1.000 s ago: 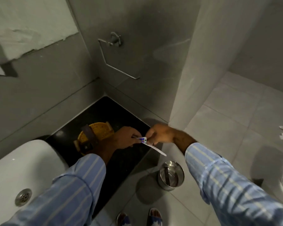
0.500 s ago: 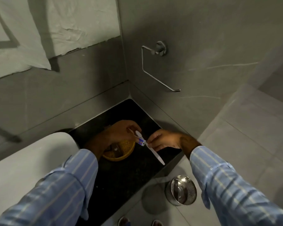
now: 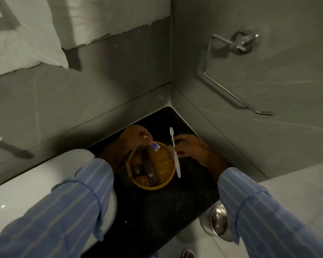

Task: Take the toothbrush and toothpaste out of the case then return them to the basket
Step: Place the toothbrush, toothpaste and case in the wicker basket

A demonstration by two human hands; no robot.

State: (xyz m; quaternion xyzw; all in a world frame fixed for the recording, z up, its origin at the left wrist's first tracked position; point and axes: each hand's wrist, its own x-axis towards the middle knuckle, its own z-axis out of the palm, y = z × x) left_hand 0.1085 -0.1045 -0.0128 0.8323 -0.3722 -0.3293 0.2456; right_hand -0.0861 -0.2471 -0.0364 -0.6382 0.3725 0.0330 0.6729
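The left hand [image 3: 133,135] pinches the little toothpaste [image 3: 151,143] over the basket [image 3: 164,165]; the right hand [image 3: 191,148] grips the white toothbrush [image 3: 175,153].

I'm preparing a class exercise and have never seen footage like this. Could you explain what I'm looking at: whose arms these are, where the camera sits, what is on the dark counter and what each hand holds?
There is no machine here. A camera worn on a person's head looks down at their own arms in blue striped sleeves. The left hand holds a small toothpaste tube over a round yellow woven basket, which sits on a black counter in a bathroom corner. The right hand holds a white toothbrush at the basket's right edge. Dark boxes already lie in the basket. A white sink is to the left, a metal towel ring on the wall, and a steel bin on the floor.
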